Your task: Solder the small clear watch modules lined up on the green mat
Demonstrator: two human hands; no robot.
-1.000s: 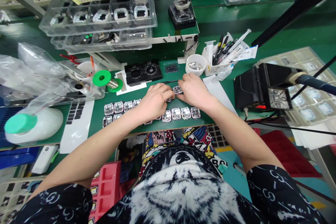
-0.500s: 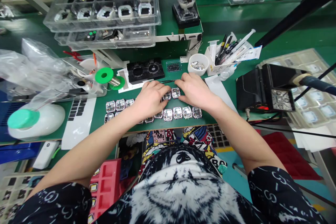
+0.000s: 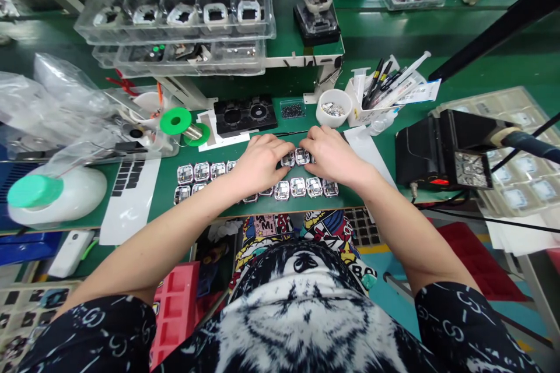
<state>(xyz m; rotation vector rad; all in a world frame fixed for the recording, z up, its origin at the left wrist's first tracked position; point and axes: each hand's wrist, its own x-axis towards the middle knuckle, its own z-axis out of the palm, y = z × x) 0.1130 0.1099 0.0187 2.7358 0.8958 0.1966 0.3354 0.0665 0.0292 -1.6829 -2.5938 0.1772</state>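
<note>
Two rows of small square electronic modules with pale rims, like watch innards, lie along the bench's front. My left hand (image 3: 261, 161) is over the upper row, its thumb and forefinger closed around a module (image 3: 287, 159). Beside that sits another module (image 3: 301, 156), lying between my hands. My right hand (image 3: 327, 152) has its fingers curled and thumb at the side of a module (image 3: 312, 157) at the row's right end, mostly hidden by the fingers. In the lower row, modules (image 3: 298, 187) rest untouched; my left hand and forearm cover part of both rows.
Behind my hands are a black fixture (image 3: 245, 115), a tray of tiny black parts (image 3: 293, 109) and a white bowl (image 3: 333, 108). A solder spool (image 3: 184, 126) and white bottle (image 3: 61, 197) stand left. A black device (image 3: 437, 154) stands right.
Both hands have shifted slightly right along the upper row, and the modules between them have moved right too. The lower row keeps its place; the view has tilted a little.
</note>
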